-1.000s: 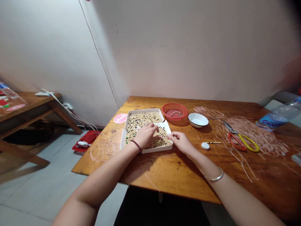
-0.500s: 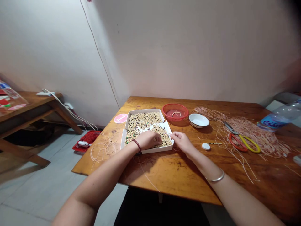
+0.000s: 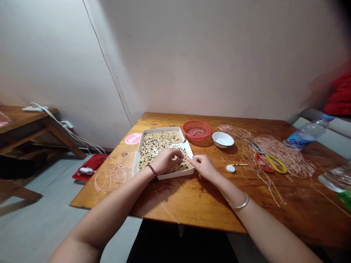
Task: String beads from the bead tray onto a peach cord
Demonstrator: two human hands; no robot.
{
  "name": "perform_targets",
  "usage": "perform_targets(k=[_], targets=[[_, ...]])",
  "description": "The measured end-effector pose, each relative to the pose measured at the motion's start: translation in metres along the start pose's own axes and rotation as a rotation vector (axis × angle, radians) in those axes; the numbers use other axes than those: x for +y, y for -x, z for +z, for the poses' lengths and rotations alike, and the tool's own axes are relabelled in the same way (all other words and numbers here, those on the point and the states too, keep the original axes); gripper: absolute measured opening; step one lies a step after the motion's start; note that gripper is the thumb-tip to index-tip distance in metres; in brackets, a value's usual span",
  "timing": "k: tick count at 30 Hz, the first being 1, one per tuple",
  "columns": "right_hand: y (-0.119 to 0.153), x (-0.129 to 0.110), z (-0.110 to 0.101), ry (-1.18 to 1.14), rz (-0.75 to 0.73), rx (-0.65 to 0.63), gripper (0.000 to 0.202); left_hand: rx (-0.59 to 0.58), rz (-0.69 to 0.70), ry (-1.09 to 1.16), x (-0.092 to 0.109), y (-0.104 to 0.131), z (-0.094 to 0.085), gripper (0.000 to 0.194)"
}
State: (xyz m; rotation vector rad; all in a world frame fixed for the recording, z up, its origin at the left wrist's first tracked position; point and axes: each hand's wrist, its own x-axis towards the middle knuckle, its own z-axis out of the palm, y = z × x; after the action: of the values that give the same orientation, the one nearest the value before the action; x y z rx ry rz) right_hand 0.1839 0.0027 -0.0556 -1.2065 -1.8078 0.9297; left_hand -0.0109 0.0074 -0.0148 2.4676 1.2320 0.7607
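A shallow white cardboard box (image 3: pixel 135 163) holds a bed of small beads (image 3: pixel 161 138), mostly cream with dark and a few green ones. Over the near part of the beads is my left hand (image 3: pixel 165 160), thumb and fingertips pinched together; whatever lies between them is too small to make out. My right hand (image 3: pixel 204 166) is at the box's right edge, its thumb and forefinger closed close to the left fingertips. What the right fingers hold is not clear. Loose pink cord (image 3: pixel 113 175) lies left of the box.
Behind the box stand a red basket (image 3: pixel 189 134) with a beaded string inside and a white bowl (image 3: pixel 223 138). To the right are a white cap (image 3: pixel 230 168), scissors (image 3: pixel 264 160), a heap of pink cord (image 3: pixel 287 153) and a plastic bottle (image 3: pixel 304 135). A round pink sticker (image 3: pixel 133 138) lies left.
My left hand has lifted slightly from the beads, and its fingertips have come nearer to my right hand. The camera view has turned a little to the right.
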Motion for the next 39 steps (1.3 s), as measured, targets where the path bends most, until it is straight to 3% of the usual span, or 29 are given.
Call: perform_targets(k=[15, 24, 29, 36, 39], targets=[[0.0004, -0.0018, 0.0, 0.106, -0.012, 0.004, 0.045, 0.002, 0.057, -0.083, 0.0006, -0.0004, 0.0005, 0.015], [-0.0001, -0.004, -0.0011, 0.177, -0.01, 0.019, 0.044, 0.043, 0.153, -0.283, 0.0013, 0.0003, 0.0018, 0.012], [-0.0022, -0.0027, 0.0028, 0.036, -0.028, 0.003, 0.044, 0.066, 0.208, -0.272, 0.0024, 0.0, -0.0005, 0.02], [-0.002, -0.0096, 0.0006, -0.288, 0.125, -0.145, 0.036, 0.139, 0.133, -0.121, 0.0003, -0.0009, 0.0005, 0.015], [-0.0034, -0.0099, 0.0001, -0.36, 0.128, -0.11, 0.032, 0.14, 0.104, -0.017, 0.0011, -0.001, 0.0008, 0.013]])
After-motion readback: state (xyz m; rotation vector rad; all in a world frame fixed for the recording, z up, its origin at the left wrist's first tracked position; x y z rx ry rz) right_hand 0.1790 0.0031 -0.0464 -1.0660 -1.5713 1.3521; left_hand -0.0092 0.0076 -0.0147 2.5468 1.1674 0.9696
